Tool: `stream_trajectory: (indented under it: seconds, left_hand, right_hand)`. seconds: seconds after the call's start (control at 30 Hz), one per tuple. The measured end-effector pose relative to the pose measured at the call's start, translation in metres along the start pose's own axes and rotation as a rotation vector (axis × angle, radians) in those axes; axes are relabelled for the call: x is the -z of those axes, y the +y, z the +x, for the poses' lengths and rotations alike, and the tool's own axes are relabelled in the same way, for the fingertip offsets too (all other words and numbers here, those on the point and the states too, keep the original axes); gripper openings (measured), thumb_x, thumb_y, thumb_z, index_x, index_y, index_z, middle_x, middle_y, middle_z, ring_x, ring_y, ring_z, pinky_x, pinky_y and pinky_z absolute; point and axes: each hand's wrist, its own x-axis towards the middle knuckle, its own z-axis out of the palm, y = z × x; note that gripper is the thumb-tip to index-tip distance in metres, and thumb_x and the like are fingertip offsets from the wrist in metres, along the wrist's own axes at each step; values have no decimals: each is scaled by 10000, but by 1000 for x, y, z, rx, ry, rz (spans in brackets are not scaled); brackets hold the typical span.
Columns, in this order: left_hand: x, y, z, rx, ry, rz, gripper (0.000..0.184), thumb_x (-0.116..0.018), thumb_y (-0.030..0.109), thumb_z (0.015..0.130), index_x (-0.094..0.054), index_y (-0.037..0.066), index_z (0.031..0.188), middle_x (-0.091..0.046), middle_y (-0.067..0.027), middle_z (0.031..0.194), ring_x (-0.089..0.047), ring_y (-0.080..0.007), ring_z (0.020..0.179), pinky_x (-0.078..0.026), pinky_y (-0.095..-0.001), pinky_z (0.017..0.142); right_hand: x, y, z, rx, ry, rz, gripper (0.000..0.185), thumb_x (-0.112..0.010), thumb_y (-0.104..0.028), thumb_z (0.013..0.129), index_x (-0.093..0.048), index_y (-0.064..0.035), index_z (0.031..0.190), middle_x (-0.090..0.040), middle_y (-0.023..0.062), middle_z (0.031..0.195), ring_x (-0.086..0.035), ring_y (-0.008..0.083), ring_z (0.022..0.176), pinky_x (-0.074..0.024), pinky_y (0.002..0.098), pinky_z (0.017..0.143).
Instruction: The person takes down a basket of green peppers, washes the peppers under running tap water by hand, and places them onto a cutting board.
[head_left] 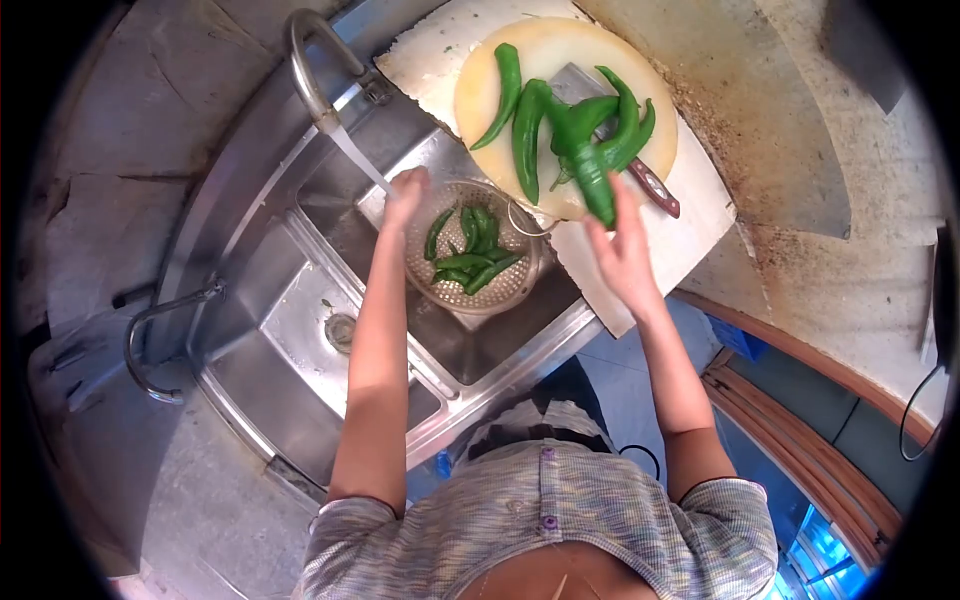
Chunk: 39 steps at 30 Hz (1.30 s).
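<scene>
My left hand [405, 198] is at the rim of a round perforated metal colander [483, 300], beside the stream of water. Its fingers are blurred, so what they grip, if anything, is unclear. Several small green chili peppers [480, 230] lie in the colander, which sits over the sink basin. My right hand [626, 255] has its thumb and fingers around the lower end of a large green pepper [590, 172] at the round cutting board [480, 85]. Other long green peppers [527, 140] lie there, partly covering a knife [655, 190] with a brown handle.
Water runs from a curved faucet [312, 90] at the upper left. A second faucet [140, 340] stands by the left basin [265, 375]. A pale board [690, 240] lies under the cutting board, on a stained counter [770, 110].
</scene>
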Motion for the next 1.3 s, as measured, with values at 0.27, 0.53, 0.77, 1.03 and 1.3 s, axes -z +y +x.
stream_trajectory:
  seconds: [0.27,0.53,0.77,1.03,1.3]
  left_hand:
    - [-15,-101,0,126,7,387,407,-537,310,781,-606,-23,1003,-587,-247,1025,-549,-349,1014,-418,-372,853]
    - [-29,-189,13,250,-93,910,514,-600,307,766,-501,-11,1157,-484,-223,1200,-491,-317,1106,-406,-393,912]
    - [-36,-172,2,233,-230,1044,456,-545,324,786,-558,-25,1080,-560,-190,1101,-552,-266,1033,-438,-375,863]
    - [20,-23,-42,420,-248,215,419,-467,395,859,-598,5,940,-547,-51,668,-441,-125,526,-361,-276,461]
    - [-25,30,-103,143,145,-501,351,-372,372,937,-516,54,898,-486,-18,684,-370,-72,396,-271,-214,303]
  right_hand:
    - [-18,23,36,26,180,-235,519,-556,-30,787,-331,71,1244,-436,222,1072,-503,364,918,-427,400,783]
    - [-11,14,19,120,298,-215,372,-559,-2,766,-473,32,1126,-475,192,1030,-502,327,930,-410,366,815]
    - [-27,2,-9,176,192,48,263,-550,58,735,-535,33,996,-537,162,856,-542,278,705,-453,326,603]
    - [-177,54,1,87,-227,36,423,-522,-365,857,-502,12,1047,-547,108,828,-558,165,672,-469,280,587]
    - [-202,1,38,-697,-481,798,372,-438,-321,910,-474,-5,1103,-550,112,933,-536,172,779,-454,285,591]
